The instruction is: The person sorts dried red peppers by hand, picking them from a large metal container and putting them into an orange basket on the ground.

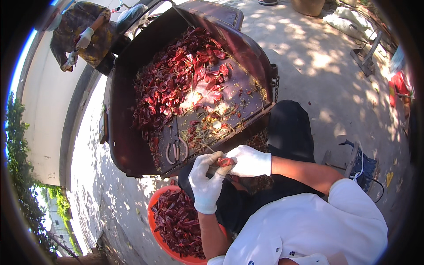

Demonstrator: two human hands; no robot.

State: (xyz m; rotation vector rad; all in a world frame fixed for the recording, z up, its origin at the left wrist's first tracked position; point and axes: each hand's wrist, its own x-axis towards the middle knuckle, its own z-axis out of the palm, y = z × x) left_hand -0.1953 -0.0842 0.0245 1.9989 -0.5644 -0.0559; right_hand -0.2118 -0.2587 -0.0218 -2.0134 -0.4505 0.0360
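A dried red chili pepper (226,161) lies between my white-gloved hands, above my lap. The thumb and fingers of my left hand (206,184) pinch one side of it. My right hand (249,161) closes on its other end, with some fingertips hidden. Just beyond my hands is the dark red metal cart bed (243,74), holding a heap of dried chili peppers (179,78). Scissors with pinkish handles (177,153) rest on the bed floor, near loose stems and seeds (207,127). Below my left forearm stands an orange basin (157,233) full of dried peppers (180,223).
A co-worker (84,36) in white gloves stands at the cart's far left side. Chain (277,87) hangs at the bed's right corner. At right are a long-handled metal dustpan (366,58) and a blue slatted object (364,169) with a cord. White sacks (349,21) lie farther back.
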